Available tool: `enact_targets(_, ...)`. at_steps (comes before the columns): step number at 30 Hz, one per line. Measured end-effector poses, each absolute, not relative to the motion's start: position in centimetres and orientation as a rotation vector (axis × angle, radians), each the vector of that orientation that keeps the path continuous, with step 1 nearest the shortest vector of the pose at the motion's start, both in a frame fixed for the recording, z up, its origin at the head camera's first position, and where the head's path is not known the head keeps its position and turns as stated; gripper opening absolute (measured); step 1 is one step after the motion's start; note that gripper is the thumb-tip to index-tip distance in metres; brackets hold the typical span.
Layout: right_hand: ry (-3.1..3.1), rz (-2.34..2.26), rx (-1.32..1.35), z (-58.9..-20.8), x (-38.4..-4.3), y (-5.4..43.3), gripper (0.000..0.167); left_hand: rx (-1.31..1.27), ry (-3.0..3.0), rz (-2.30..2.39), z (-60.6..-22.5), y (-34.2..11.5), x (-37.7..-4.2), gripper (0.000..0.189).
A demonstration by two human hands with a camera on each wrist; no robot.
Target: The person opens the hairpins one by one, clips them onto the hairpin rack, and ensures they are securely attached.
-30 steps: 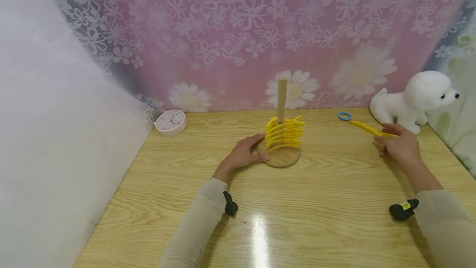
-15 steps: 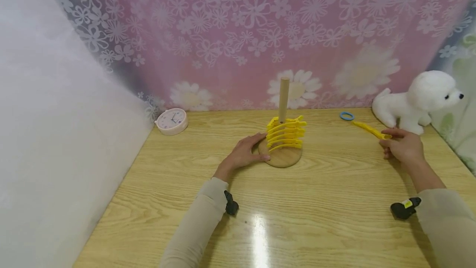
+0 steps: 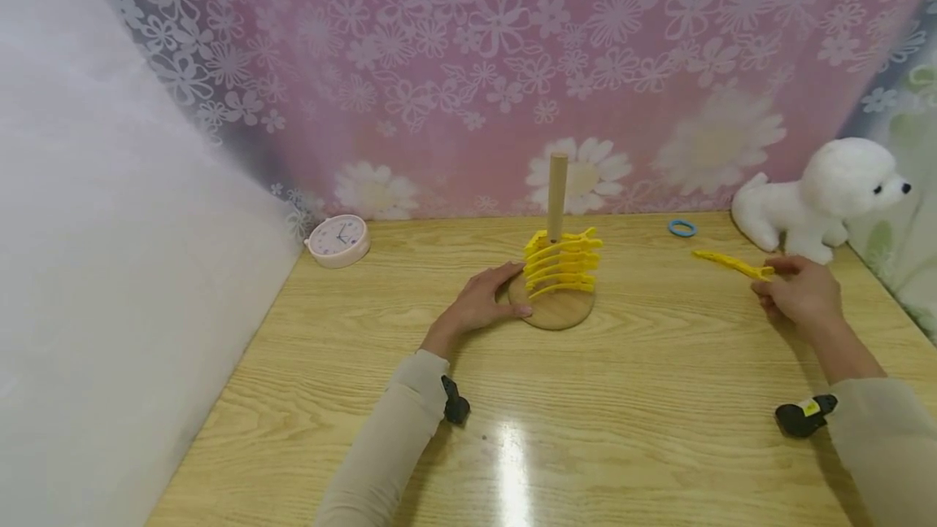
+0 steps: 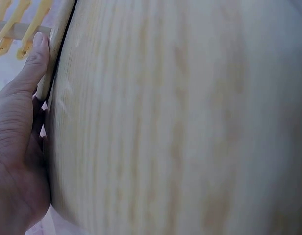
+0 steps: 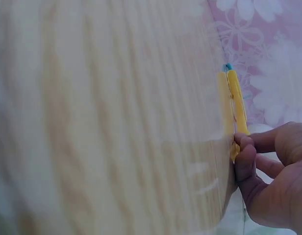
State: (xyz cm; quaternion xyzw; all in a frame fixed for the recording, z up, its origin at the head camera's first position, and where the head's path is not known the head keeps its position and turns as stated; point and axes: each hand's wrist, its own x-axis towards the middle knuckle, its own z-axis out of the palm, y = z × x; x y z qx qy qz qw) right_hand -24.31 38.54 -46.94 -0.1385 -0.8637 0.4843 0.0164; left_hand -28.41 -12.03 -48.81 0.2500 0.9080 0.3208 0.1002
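Observation:
A wooden stand (image 3: 558, 317) with a round base and an upright rod is near the middle of the table; several yellow hair clips (image 3: 560, 267) are stacked around its lower rod. My left hand (image 3: 479, 299) grips the left rim of the base, its thumb (image 4: 39, 51) lying on top. To the right, my right hand (image 3: 804, 293) pinches the near end of a long yellow hair clip (image 3: 732, 263) between thumb and fingers. Low along the tabletop, that clip points left in the right wrist view (image 5: 238, 100). Some right-hand fingers are hidden behind the palm in the head view.
A blue ring (image 3: 682, 228) lies at the back of the table, beyond the held clip. The white plush dog (image 3: 820, 193) sits at the back right. At the back left is a pink round clock (image 3: 338, 241). A flowered curtain (image 3: 468, 88) hangs behind the table edge.
My right hand has drawn slightly right and toward me, and the pinched clip has swung flatter, its far tip now lower and away from the blue ring. The left hand stays on the base.

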Motion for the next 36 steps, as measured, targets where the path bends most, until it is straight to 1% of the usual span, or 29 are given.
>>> enact_targets(3, -2.667, 1.532, -0.441, -46.9, -24.1, 38.7, 0.048, 0.735, 2.682, 0.952, -48.9, -12.0, -28.4, 0.088)
enact_targets(8, -2.580, 1.657, -0.395, -47.0, -23.8, 38.8, 0.025, 0.738, 2.680, 0.943, -49.0, -12.1, -28.5, 0.088)
enact_targets(10, -2.538, 1.719, -0.360, -47.0, -23.7, 38.8, 0.021, 0.736, 2.681, 0.940, -49.0, -12.1, -28.5, 0.088)
enact_targets(13, -2.507, 1.786, -0.305, -46.9, -23.6, 38.7, 0.020, 0.737, 2.686, 0.941, -49.1, -12.1, -28.6, 0.089)
enact_targets(16, -2.534, 1.762, -0.257, -46.8, -23.4, 38.5, 0.017, 0.738, 2.692, 0.942, -49.1, -12.0, -28.5, 0.088)
enact_targets(17, -2.553, 1.726, -0.243, -46.8, -23.3, 38.4, 0.018, 0.736, 2.691, 0.947, -49.1, -12.0, -28.5, 0.089)
enact_targets(21, -2.601, 1.569, -0.201, -46.2, -23.3, 37.6, 0.036, 0.724, 2.690, 0.959, -48.9, -11.9, -28.3, 0.089)
enact_targets(23, -2.598, 1.515, -0.181, -45.8, -23.2, 36.9, 0.042, 0.721, 2.689, 0.958, -48.8, -11.9, -28.3, 0.089)
enact_targets(26, -2.577, 1.479, -0.110, -44.9, -23.2, 35.8, 0.039, 0.728, 2.693, 0.949, -48.9, -11.9, -28.3, 0.089)
enact_targets(32, -2.558, 1.363, 0.045, -42.9, -23.0, 33.0, 0.039, 0.738, 2.701, 0.927, -49.0, -12.0, -28.4, 0.089)
enact_targets(36, -2.531, 1.386, 0.093, -41.5, -22.8, 31.0, 0.031, 0.741, 2.695, 0.919, -49.0, -12.0, -28.5, 0.089)
